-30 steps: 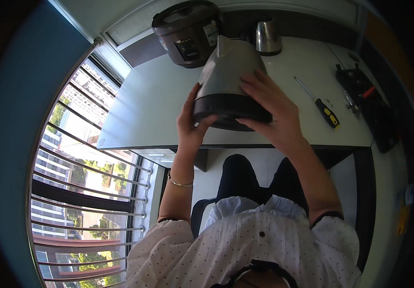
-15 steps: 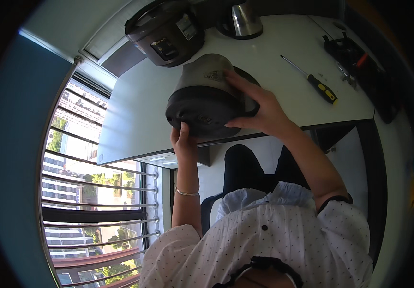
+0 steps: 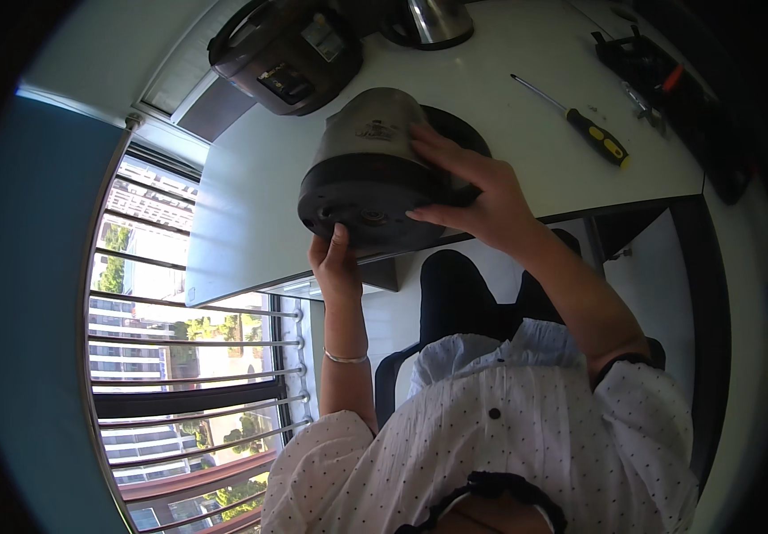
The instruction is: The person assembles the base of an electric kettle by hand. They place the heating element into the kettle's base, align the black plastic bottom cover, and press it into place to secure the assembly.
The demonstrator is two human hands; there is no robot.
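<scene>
Tilted above the table's near edge is an electric kettle, with a metal body and a black handle at its right. Its black round underside faces me and shows a round socket in the middle. My left hand grips the lower left rim, thumb on the underside and the other fingers hidden behind. My right hand clasps the right side near the handle, with the thumb at the base's edge and the fingers on the metal body.
On the white table a brown rice cooker stands at the far left, a second metal kettle beside it. A black and yellow screwdriver lies at right, near a black tool pouch. A barred window is at left.
The kettle has turned slightly in my hands, so more of its metal front shows. Both hands keep hold of it. The whole view has shifted a little.
</scene>
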